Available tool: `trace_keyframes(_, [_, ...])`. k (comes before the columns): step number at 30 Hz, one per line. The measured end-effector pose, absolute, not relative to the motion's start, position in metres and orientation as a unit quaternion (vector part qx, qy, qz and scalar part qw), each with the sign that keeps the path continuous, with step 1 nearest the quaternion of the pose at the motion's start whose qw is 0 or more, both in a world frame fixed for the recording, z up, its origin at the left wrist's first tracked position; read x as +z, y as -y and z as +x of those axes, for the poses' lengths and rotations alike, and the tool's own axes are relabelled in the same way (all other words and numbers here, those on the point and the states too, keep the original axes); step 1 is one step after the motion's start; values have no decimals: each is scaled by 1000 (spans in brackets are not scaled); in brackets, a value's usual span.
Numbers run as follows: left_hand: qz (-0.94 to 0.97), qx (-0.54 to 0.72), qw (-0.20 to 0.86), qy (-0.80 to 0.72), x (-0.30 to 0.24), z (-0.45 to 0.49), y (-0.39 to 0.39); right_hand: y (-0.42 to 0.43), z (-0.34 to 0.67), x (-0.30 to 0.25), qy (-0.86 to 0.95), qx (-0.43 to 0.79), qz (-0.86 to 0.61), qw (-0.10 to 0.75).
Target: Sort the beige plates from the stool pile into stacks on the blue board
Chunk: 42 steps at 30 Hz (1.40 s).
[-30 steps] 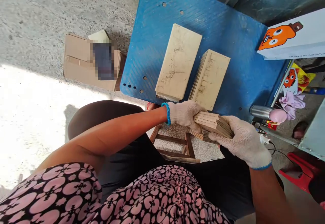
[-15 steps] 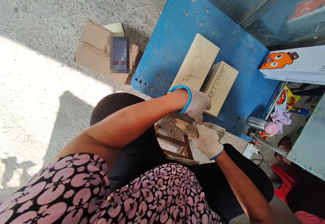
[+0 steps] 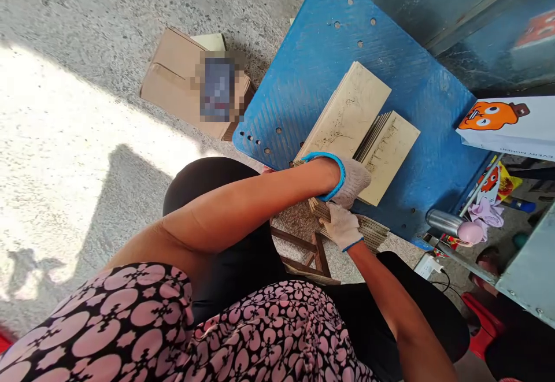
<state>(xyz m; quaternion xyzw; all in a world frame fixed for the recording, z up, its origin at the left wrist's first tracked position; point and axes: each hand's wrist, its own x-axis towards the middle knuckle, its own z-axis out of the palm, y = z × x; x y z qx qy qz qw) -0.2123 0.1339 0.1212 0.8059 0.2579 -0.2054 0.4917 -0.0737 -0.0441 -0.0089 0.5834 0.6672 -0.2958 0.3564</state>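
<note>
My right hand [image 3: 343, 227], in a white knit glove, is closed on a stack of thin, pale boards [image 3: 373, 233] held above my lap at the table's near edge. Directly above it, touching or nearly so, is my left hand [image 3: 354, 181] in a glove with a blue cuff. It bends down toward the same stack; its fingers are mostly hidden. Beyond my hands, a taller pile of beige panels [image 3: 352, 107] lies on the blue table [image 3: 299, 81]. Beside that pile leans a row of similar panels [image 3: 392, 154], their edges fanned.
A steel flask [image 3: 444, 223] with a pink lid lies at the table's right corner. Behind it stands a white paper bag [image 3: 515, 133]. On the floor to the left is a cardboard box [image 3: 171, 78]. A wooden stool [image 3: 318, 255] shows beneath my hands, and a red stool [image 3: 481, 324] at right.
My right hand has shifted left and up along the board stack, closer to my left hand. The whole view has moved slightly, so the table appears further right.
</note>
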Motion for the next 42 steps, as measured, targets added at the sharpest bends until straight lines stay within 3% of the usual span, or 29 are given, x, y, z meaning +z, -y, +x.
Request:
trace_keyframes(26, [826, -206, 464, -245, 105, -199, -128, 29, -73, -12, -681, -286, 583, 339])
trace_keyframes(33, [828, -215, 458, -244, 104, -194, -127, 41, -68, 9, -727, -270, 592, 221])
trace_keyframes(36, [826, -214, 451, -262, 103, -192, -126, 37, -60, 35, -713, -297, 600, 207])
trace_keyframes(42, [805, -185, 461, -324, 96, -188, -123, 6, -12, 87, -583, -264, 765, 71])
